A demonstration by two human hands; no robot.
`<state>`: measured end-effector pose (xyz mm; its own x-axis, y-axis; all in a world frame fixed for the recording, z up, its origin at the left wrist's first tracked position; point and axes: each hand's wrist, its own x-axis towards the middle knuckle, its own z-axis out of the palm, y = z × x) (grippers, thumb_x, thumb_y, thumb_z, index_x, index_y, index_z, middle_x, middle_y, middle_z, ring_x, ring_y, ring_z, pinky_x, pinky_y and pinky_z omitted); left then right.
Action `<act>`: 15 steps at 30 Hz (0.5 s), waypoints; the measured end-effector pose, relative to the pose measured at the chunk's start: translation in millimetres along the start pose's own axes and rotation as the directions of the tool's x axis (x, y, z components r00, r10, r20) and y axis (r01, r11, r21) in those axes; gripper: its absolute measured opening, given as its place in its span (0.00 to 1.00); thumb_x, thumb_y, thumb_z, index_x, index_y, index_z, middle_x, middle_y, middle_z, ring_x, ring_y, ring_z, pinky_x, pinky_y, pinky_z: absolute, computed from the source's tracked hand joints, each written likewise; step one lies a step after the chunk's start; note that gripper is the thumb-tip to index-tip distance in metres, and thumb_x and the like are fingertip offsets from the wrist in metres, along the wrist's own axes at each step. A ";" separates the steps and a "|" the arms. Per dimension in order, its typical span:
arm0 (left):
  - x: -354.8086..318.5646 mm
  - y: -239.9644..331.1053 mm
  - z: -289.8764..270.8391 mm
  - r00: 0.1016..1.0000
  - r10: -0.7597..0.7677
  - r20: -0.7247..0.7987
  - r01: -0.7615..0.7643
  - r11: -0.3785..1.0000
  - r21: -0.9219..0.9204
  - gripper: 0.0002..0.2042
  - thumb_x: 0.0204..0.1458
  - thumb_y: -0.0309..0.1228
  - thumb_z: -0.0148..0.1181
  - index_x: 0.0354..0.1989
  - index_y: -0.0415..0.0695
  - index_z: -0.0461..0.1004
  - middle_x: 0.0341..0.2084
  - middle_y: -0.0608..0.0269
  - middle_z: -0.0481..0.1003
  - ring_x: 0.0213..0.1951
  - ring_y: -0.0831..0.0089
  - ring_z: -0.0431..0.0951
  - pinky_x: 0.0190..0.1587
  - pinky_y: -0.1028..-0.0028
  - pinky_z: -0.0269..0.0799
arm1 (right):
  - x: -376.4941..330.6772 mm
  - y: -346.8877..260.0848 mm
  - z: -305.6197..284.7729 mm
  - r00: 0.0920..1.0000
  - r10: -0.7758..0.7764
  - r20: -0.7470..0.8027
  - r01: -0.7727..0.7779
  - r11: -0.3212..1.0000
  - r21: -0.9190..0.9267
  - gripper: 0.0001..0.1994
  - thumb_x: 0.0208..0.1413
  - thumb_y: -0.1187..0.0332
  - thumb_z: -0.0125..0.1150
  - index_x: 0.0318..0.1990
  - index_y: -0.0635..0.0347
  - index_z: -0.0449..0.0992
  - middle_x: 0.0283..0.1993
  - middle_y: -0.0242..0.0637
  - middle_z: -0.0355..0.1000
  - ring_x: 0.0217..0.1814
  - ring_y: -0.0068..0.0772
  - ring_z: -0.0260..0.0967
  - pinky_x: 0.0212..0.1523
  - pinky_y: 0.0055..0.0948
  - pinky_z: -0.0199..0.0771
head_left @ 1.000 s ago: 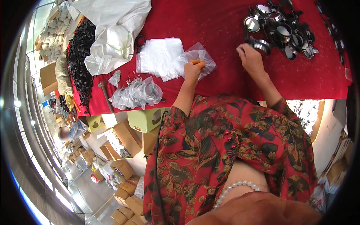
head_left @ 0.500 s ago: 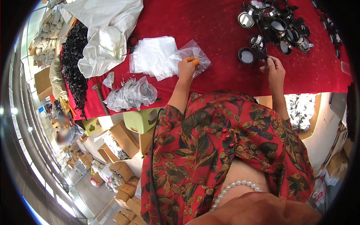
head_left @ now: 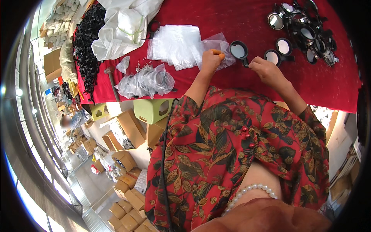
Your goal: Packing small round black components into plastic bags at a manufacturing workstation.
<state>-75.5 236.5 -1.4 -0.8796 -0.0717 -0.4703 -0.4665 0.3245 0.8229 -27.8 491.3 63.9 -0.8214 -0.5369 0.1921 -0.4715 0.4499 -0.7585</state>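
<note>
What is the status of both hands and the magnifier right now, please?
Left hand pinching a clear bag. Right hand holding black magnifier at bag mouth. Nothing in the way.

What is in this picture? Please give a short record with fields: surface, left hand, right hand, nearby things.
surface: table with red cloth
left hand: left hand pinches a clear plastic bag, with something orange at the fingertips
right hand: right hand holds the handle of a black round magnifier, its lens next to the bag
nearby things: stack of clear bags; pile of black magnifiers; white sack; heap of black rings; green stool
</note>
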 end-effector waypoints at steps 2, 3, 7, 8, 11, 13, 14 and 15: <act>5.7 -10.4 -6.0 0.998 0.065 0.022 -0.067 0.988 0.137 0.10 0.39 0.25 0.64 0.31 0.33 0.80 0.23 0.51 0.79 0.24 0.67 0.79 0.30 0.71 0.73 | 6.7 4.2 1.8 0.999 -0.031 0.045 0.032 0.999 -0.020 0.06 0.49 0.81 0.52 0.36 0.65 0.72 0.35 0.42 0.66 0.36 0.46 0.69 0.34 0.40 0.69; 7.0 -13.3 -8.0 0.990 0.123 0.071 -0.137 0.953 0.272 0.10 0.38 0.26 0.64 0.30 0.34 0.80 0.24 0.49 0.79 0.26 0.64 0.80 0.32 0.69 0.74 | 9.0 5.2 3.0 0.996 -0.046 0.083 0.050 0.998 -0.044 0.06 0.49 0.81 0.53 0.35 0.65 0.72 0.35 0.42 0.66 0.38 0.46 0.68 0.35 0.39 0.68; 5.6 -13.5 -7.1 0.986 0.163 0.021 -0.162 0.948 0.273 0.10 0.37 0.28 0.63 0.30 0.36 0.80 0.26 0.47 0.79 0.29 0.60 0.81 0.36 0.68 0.75 | 13.5 6.6 4.1 0.997 -0.042 0.069 0.044 0.998 -0.040 0.05 0.47 0.81 0.54 0.33 0.66 0.71 0.36 0.43 0.65 0.39 0.46 0.66 0.38 0.39 0.67; 4.7 -10.3 -6.1 0.987 0.153 0.052 -0.162 0.941 0.297 0.11 0.39 0.27 0.63 0.31 0.34 0.80 0.25 0.49 0.79 0.28 0.66 0.80 0.34 0.71 0.74 | 12.2 7.0 4.1 0.998 -0.046 0.047 0.049 0.997 -0.058 0.05 0.46 0.81 0.54 0.33 0.66 0.71 0.36 0.42 0.65 0.38 0.46 0.66 0.38 0.39 0.67; 1.1 -11.6 -9.4 0.990 0.127 0.066 -0.141 0.948 0.285 0.11 0.41 0.26 0.64 0.33 0.32 0.79 0.25 0.53 0.80 0.28 0.73 0.79 0.32 0.74 0.74 | 10.4 5.7 7.4 0.998 -0.061 0.028 0.063 0.995 -0.072 0.06 0.46 0.82 0.55 0.33 0.66 0.71 0.35 0.42 0.65 0.39 0.45 0.66 0.39 0.39 0.66; 0.2 -11.3 -9.9 0.992 0.115 0.060 -0.126 0.961 0.246 0.11 0.41 0.26 0.65 0.33 0.32 0.79 0.25 0.53 0.80 0.28 0.73 0.79 0.32 0.74 0.74 | 9.7 4.1 8.3 0.998 -0.063 0.028 0.065 0.995 -0.074 0.06 0.46 0.82 0.55 0.33 0.66 0.71 0.35 0.41 0.65 0.39 0.45 0.66 0.40 0.38 0.66; -1.4 -11.5 -10.4 0.995 0.087 0.045 -0.094 0.978 0.184 0.10 0.40 0.27 0.65 0.30 0.34 0.79 0.25 0.51 0.80 0.27 0.68 0.80 0.33 0.71 0.74 | 10.6 2.0 9.1 0.997 -0.076 0.019 0.077 0.995 -0.068 0.08 0.45 0.82 0.55 0.35 0.65 0.71 0.36 0.42 0.65 0.40 0.45 0.66 0.41 0.38 0.67; -4.6 -10.9 -10.8 0.998 0.056 0.033 -0.059 0.991 0.121 0.10 0.39 0.29 0.66 0.28 0.35 0.80 0.24 0.49 0.79 0.27 0.63 0.80 0.33 0.69 0.75 | 11.0 -0.2 10.5 0.996 -0.086 0.010 0.087 0.994 -0.060 0.10 0.45 0.82 0.56 0.38 0.65 0.72 0.36 0.42 0.65 0.41 0.45 0.66 0.42 0.37 0.67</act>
<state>-67.5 223.2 -4.8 -0.9005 -0.0222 -0.4342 -0.3987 0.4403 0.8045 -33.4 477.8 59.6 -0.7744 -0.5808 0.2508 -0.5595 0.4439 -0.6999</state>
